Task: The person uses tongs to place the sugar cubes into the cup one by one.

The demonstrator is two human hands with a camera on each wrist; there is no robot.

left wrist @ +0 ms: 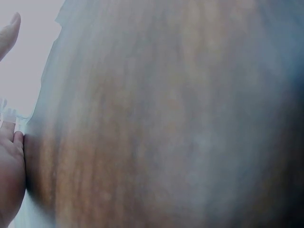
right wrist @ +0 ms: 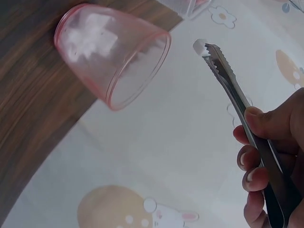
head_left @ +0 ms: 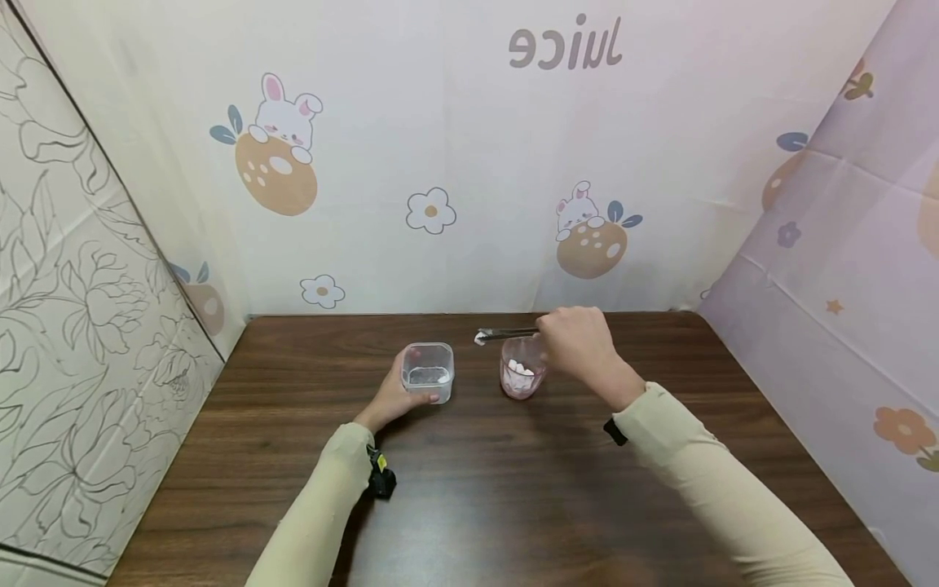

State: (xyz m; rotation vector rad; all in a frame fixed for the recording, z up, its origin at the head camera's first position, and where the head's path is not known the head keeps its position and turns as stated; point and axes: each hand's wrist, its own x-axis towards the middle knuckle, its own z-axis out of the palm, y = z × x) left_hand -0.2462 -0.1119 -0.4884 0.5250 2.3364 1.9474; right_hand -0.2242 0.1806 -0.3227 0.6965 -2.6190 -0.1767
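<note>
My left hand (head_left: 396, 397) grips a clear square plastic container (head_left: 429, 352) with the thumb along its front side. One small white piece (head_left: 443, 378) shows inside the container. My right hand (head_left: 579, 342) pinches metal tongs (right wrist: 237, 92) with serrated tips. Between those tips sits a white piece (right wrist: 201, 47), which looks like a cube. Below and beside the tongs stands a pink see-through cup (right wrist: 142, 66), upright in the head view, with several white pieces (head_left: 518, 371) inside. In the left wrist view only part of the left hand (left wrist: 12, 175) appears, at the left edge.
Container and cup stand on a dark brown wooden table (head_left: 499, 489), a short gap apart. A patterned cloth (head_left: 455, 269) hangs behind the table's back edge, and another (head_left: 829, 326) runs along the right. A floral panel (head_left: 88, 326) lines the left side.
</note>
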